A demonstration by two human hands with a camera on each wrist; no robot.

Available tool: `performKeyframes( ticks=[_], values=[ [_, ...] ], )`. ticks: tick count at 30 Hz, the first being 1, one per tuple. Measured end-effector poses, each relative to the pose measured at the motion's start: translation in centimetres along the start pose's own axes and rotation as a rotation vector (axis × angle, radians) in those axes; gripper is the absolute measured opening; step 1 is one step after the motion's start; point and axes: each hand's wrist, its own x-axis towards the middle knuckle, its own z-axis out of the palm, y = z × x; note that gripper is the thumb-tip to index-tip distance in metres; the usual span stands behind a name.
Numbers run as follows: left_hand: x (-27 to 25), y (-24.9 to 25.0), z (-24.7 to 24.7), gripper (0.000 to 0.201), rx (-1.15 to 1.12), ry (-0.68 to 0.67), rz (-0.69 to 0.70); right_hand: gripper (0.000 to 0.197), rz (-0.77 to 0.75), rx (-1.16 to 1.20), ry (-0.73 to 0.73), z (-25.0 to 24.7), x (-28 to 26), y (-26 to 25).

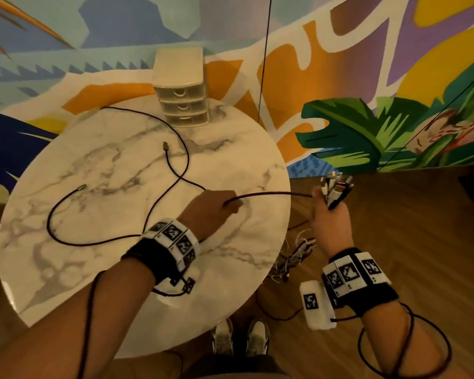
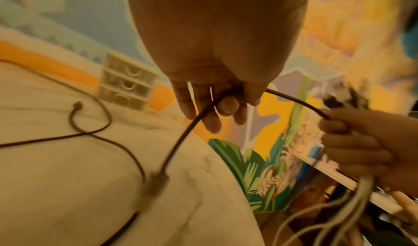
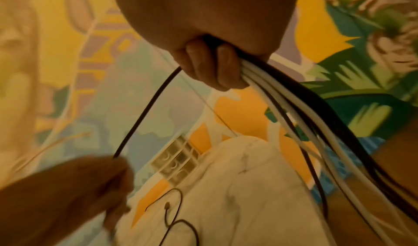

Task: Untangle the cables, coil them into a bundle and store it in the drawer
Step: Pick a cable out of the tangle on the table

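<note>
Dim warm light; blurred wrist views

Two hands (image 1: 211,206), one three-drawer unit (image 1: 181,88).

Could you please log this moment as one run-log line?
left hand: grips dark cable | right hand: holds cable bundle | drawer unit: shut

a casual indoor room, perhaps a lounge or café corner; which one is unclear. a big painted mural (image 1: 367,77) of leaves, orange bands and blue shapes covers the wall behind. a round marble-look table (image 1: 99,209) stands on a wood floor (image 1: 394,228). a small plastic drawer unit (image 1: 181,88) sits at the table's far edge. no kitchen fittings or workshop tools show.
</note>
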Motion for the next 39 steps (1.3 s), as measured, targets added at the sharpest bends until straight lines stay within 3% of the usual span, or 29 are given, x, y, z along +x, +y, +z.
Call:
performKeyframes(
  ticks=[4,8,13,15,19,22,24,28,31,35,39],
  values=[
    [0.0,-0.8,-0.7,0.024,-0.237,0.067,-0.049,0.034,0.157,0.055,0.155,-2.2,1.5,2.1],
    [0.1,0.9,-1.5,0.002,-0.611,0.096,-0.026,0.033,0.242,0.048,0.226,-4.0,2.3,4.2],
    [0.6,4.5,-1.2,0.019,-0.972,0.121,0.020,0.035,0.225,-0.119,0.138,-4.4,1.9,6.3],
    [0.8,6.2,-0.6,0.019,-0.954,0.049,0.074,0.031,0.174,-0.092,0.086,-4.4,1.1,5.7],
    [0.9,9.4,1.0,0.022,-0.856,-0.077,0.163,0.028,-0.082,0.065,-0.086,-3.6,-1.4,2.9],
    [1.3,11.0,2.4,0.019,-0.716,-0.043,0.212,0.028,-0.146,0.248,-0.267,-2.3,-3.0,1.0],
    [1.4,11.4,2.9,0.018,-0.610,0.028,0.252,0.025,-0.140,0.298,-0.297,-2.0,-3.5,0.3],
    [1.0,11.7,3.4,0.014,-0.363,0.139,0.373,0.031,-0.174,0.206,-0.331,-2.4,-3.6,-0.5],
    [0.7,11.8,3.7,0.016,-0.302,0.175,0.436,0.033,-0.203,0.162,-0.333,-2.8,-3.6,-0.8],
    [0.6,11.5,3.9,0.026,-0.496,0.160,0.424,0.012,-0.218,0.246,-0.286,-2.4,-3.5,-1.3],
    [0.1,10.8,4.8,0.047,-0.674,0.018,0.318,0.021,-0.248,0.281,-0.097,-2.5,-2.7,-1.8]
  ],
)
